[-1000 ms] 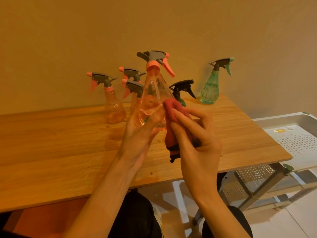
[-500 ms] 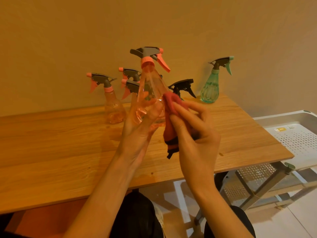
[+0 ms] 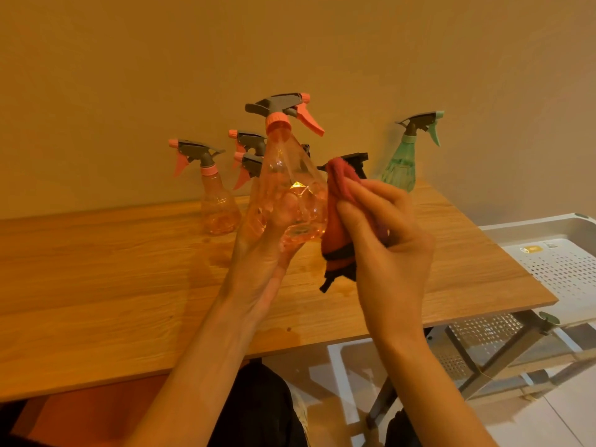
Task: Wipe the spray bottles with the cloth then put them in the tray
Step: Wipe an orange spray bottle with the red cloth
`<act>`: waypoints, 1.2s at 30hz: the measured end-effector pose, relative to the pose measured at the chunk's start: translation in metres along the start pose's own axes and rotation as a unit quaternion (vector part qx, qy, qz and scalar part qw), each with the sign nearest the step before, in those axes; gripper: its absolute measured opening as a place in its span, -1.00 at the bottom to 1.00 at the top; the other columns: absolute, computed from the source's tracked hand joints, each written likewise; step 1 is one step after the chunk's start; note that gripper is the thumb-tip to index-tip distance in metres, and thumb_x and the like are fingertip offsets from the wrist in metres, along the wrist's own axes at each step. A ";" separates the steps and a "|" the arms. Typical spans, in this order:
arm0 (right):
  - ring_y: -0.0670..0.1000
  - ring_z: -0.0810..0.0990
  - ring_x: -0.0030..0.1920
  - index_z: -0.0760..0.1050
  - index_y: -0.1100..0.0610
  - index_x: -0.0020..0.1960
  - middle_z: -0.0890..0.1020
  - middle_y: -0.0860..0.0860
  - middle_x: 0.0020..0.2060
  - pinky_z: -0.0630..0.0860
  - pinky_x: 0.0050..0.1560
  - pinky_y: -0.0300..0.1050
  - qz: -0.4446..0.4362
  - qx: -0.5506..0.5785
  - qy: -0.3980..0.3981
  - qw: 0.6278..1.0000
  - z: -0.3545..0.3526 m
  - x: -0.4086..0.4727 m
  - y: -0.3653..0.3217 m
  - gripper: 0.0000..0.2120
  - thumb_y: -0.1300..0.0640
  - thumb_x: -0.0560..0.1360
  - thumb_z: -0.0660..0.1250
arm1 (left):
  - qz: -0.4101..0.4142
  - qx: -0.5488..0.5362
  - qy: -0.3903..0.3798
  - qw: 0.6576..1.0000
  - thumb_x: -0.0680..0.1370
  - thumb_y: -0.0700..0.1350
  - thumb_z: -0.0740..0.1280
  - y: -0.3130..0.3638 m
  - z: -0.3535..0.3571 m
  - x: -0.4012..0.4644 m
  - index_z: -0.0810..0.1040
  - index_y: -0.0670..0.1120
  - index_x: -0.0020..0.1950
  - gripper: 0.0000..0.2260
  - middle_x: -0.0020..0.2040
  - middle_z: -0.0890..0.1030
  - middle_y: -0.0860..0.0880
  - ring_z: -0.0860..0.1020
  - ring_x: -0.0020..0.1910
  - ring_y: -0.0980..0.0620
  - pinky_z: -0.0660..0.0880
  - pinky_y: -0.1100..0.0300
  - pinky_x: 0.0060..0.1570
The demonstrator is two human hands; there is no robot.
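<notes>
While left hand [image 3: 258, 250] grips it, pink bottle [image 3: 287, 195] upright, nozzle pointing right.

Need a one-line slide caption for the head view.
Left hand holds a pink spray bottle while right hand wipes it with a red cloth.

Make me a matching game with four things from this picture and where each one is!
Things:
1. red cloth
2. held pink bottle
3. green bottle
4. white tray

Places:
a. gripped by the left hand
b. standing at the table's back right
c. held by the right hand
d. beside the table, lower

Pairs: 1-c, 2-a, 3-b, 4-d
</notes>
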State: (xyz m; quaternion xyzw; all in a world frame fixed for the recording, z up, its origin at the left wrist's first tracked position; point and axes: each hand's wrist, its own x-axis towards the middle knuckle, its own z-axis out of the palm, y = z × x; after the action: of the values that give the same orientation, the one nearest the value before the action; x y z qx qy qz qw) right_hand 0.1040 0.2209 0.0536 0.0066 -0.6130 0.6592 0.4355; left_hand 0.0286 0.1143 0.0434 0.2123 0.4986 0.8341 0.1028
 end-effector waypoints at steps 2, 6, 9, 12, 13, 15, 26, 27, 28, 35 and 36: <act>-0.12 0.63 0.11 0.63 0.06 0.16 0.60 0.02 0.14 0.59 -0.09 -0.29 -0.011 -0.001 0.009 1.000 -0.002 0.001 0.000 -0.75 0.32 0.55 0.38 | 0.007 0.006 -0.005 1.000 0.31 0.16 0.50 -0.001 0.000 0.000 0.52 0.14 0.38 -0.37 0.26 0.67 -0.03 0.63 0.27 -0.05 0.61 0.00 0.18; 0.00 0.60 0.24 0.64 0.11 0.19 0.62 0.07 0.15 0.58 0.15 -0.14 -0.017 -0.013 0.015 1.000 -0.004 -0.013 0.009 -0.76 0.28 0.54 0.38 | 0.000 0.014 0.000 1.000 0.30 0.23 0.47 -0.001 0.004 0.000 0.38 0.05 0.52 -0.19 0.28 0.66 0.00 0.60 0.31 0.00 0.59 0.08 0.21; 0.03 0.59 0.25 0.64 0.09 0.18 0.62 0.05 0.16 0.59 0.17 -0.05 -0.008 -0.002 0.021 1.000 -0.004 -0.014 0.010 -0.76 0.27 0.55 0.39 | -0.019 0.019 -0.009 1.000 0.34 0.18 0.43 0.001 0.004 -0.002 0.42 0.01 0.49 -0.27 0.29 0.66 -0.02 0.60 0.31 -0.01 0.58 0.14 0.19; 0.05 0.61 0.22 0.65 0.08 0.18 0.62 -0.01 0.15 0.63 0.09 0.18 -0.006 -0.022 0.024 0.999 -0.006 -0.009 0.009 -0.78 0.21 0.55 0.38 | -0.049 0.017 -0.012 0.999 0.48 0.06 0.50 0.004 0.001 -0.001 0.50 -0.03 0.41 -0.47 0.27 0.66 -0.07 0.62 0.28 -0.04 0.59 0.09 0.20; 0.06 0.61 0.21 0.65 0.08 0.18 0.61 -0.01 0.15 0.63 0.05 0.23 -0.010 -0.031 0.025 0.999 -0.006 -0.009 0.010 -0.78 0.20 0.55 0.38 | -0.056 0.018 -0.015 0.998 0.52 0.02 0.49 0.006 0.001 -0.001 0.51 -0.03 0.39 -0.53 0.27 0.66 -0.08 0.62 0.28 -0.04 0.59 0.06 0.22; 0.08 0.62 0.18 0.65 0.09 0.18 0.61 -0.01 0.15 0.64 -0.02 0.24 -0.019 -0.046 0.018 0.999 -0.005 -0.013 0.010 -0.78 0.19 0.55 0.38 | -0.060 0.025 -0.017 0.998 0.48 0.00 0.52 0.006 0.001 0.000 0.53 0.00 0.35 -0.55 0.24 0.68 -0.04 0.64 0.25 -0.02 0.59 0.00 0.21; -0.07 0.63 0.12 0.64 0.06 0.17 0.60 -0.01 0.14 0.63 -0.04 -0.16 -0.022 -0.028 0.003 0.999 -0.004 -0.001 0.005 -0.76 0.29 0.56 0.38 | -0.045 0.016 -0.009 0.999 0.23 0.16 0.60 0.006 -0.002 -0.004 0.56 0.05 0.35 -0.30 0.23 0.68 -0.04 0.65 0.22 -0.04 0.63 0.11 0.03; -0.06 0.64 0.10 0.64 0.07 0.17 0.60 -0.02 0.14 0.65 -0.07 -0.10 -0.021 -0.027 0.005 0.999 -0.005 -0.001 0.005 -0.77 0.28 0.56 0.38 | -0.039 0.015 -0.006 0.999 0.25 0.14 0.57 0.006 -0.002 -0.004 0.59 0.08 0.29 -0.38 0.22 0.69 -0.04 0.66 0.22 -0.05 0.64 0.07 0.04; -0.02 0.64 0.11 0.64 0.07 0.18 0.60 -0.02 0.15 0.67 -0.06 0.03 -0.025 -0.034 0.003 0.999 -0.005 -0.005 0.006 -0.77 0.26 0.56 0.38 | -0.034 0.017 -0.007 0.999 0.28 0.13 0.55 0.006 -0.001 -0.003 0.60 0.08 0.27 -0.43 0.22 0.69 -0.07 0.65 0.23 -0.08 0.64 -0.02 0.10; 0.03 0.63 0.08 0.64 0.09 0.17 0.60 0.03 0.16 0.63 0.01 -0.05 -0.051 -0.049 -0.007 0.997 -0.003 -0.024 0.013 -0.77 0.22 0.53 0.38 | -0.045 0.030 -0.008 0.998 0.20 0.28 0.62 0.007 -0.006 -0.002 0.44 0.03 0.49 -0.08 0.36 0.61 -0.10 0.58 0.34 -0.11 0.59 -0.08 0.22; 0.05 0.63 0.12 0.64 0.08 0.17 0.60 0.03 0.16 0.64 0.04 0.06 -0.034 -0.036 0.000 0.999 -0.003 -0.019 0.012 -0.77 0.23 0.54 0.38 | -0.046 0.028 -0.015 0.998 0.19 0.28 0.63 0.007 -0.006 -0.003 0.47 0.05 0.47 -0.10 0.35 0.61 -0.09 0.59 0.33 -0.10 0.60 -0.06 0.21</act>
State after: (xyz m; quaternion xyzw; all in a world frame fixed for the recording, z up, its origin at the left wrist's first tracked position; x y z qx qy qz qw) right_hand 0.1103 0.2147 0.0325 0.0121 -0.6356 0.6217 0.4577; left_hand 0.0288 0.1052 0.0461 0.2039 0.5294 0.8111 0.1426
